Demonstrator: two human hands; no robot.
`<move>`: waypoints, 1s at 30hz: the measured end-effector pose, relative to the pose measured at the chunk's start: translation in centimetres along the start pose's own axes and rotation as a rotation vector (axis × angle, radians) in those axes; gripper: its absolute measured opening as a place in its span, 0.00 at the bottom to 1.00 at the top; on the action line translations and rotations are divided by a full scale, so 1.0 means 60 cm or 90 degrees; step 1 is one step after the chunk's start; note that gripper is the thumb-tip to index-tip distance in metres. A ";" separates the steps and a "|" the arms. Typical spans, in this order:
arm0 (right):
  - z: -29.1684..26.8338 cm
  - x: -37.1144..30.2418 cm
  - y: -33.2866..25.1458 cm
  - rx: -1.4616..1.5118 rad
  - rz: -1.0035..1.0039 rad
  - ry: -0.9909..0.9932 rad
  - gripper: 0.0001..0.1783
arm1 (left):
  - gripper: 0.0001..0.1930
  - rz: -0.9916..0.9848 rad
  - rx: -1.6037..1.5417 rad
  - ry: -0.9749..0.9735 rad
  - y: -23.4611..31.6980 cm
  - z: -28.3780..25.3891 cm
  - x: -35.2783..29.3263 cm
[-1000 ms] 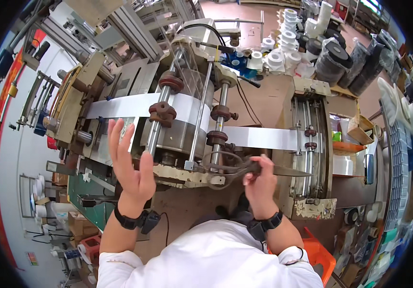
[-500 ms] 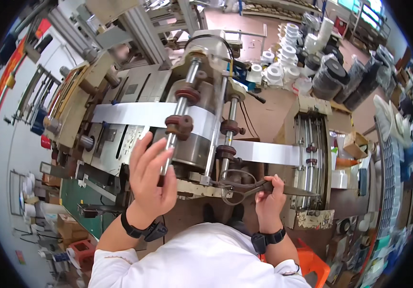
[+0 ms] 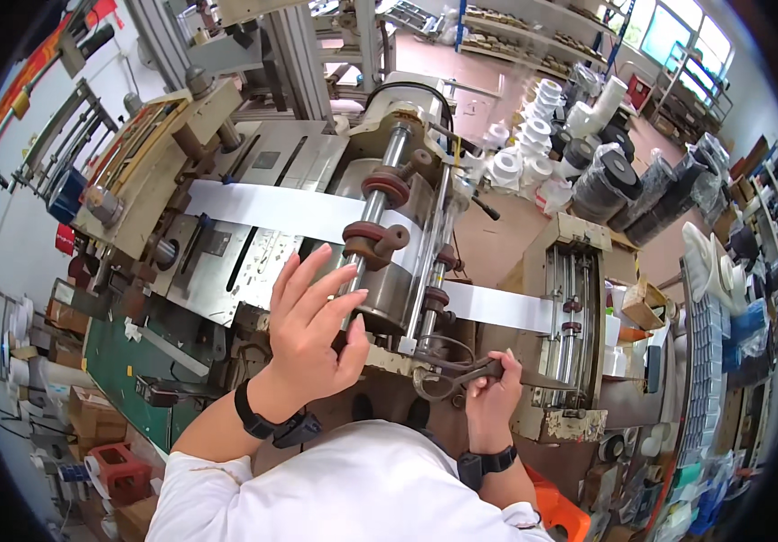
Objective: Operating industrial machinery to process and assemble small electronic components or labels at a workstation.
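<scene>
My right hand [image 3: 495,396] grips a pair of large dark metal scissors [image 3: 448,381] around the pivot. The handle loops extend to the left and the blades point right. My left hand [image 3: 315,339] is raised with its fingers spread, holding nothing. It is close to the near end of a steel shaft [image 3: 376,206] with brown collars on a machine. Whether its fingertips touch the shaft, I cannot tell. A white paper strip [image 3: 267,207] crosses the machine bed and passes beneath this shaft over a large metal roller [image 3: 384,294]. Farther right, the white strip [image 3: 506,306] reappears.
On the right stands a beige roller stand [image 3: 579,425]. Rolls of white material [image 3: 534,135] and wrapped dark rolls [image 3: 608,176] sit on the floor behind. An orange stool [image 3: 559,510] is beside me at lower right, and a green surface [image 3: 127,361] lies at left.
My view has shifted. My left hand has moved a little right and nearer in the picture, still spread. The scissors stay in my right hand, pointing right.
</scene>
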State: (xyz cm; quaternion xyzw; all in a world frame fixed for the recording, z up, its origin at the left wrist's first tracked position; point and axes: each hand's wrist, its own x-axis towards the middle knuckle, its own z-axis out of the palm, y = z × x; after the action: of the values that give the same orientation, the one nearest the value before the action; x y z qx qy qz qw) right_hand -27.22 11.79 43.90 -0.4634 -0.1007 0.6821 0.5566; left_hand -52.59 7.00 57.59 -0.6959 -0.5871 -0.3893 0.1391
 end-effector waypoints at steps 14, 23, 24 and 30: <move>0.011 -0.001 -0.016 0.020 -0.045 0.010 0.14 | 0.12 -0.003 -0.042 0.029 -0.013 0.006 -0.010; 0.014 -0.007 -0.007 -0.026 -0.051 0.017 0.15 | 0.12 0.002 -0.057 0.040 -0.015 0.013 -0.009; 0.007 -0.004 -0.009 -0.043 -0.060 0.009 0.15 | 0.12 0.003 -0.059 0.040 -0.017 0.011 -0.010; -0.007 0.012 -0.043 -0.022 -0.114 0.043 0.13 | 0.12 0.002 -0.060 0.046 -0.014 0.010 -0.007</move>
State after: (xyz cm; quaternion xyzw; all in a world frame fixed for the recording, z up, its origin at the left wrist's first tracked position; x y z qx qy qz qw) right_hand -25.16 13.20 44.98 -0.4850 -0.1347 0.6119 0.6101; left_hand -53.16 7.30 56.69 -0.6882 -0.5612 -0.4416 0.1281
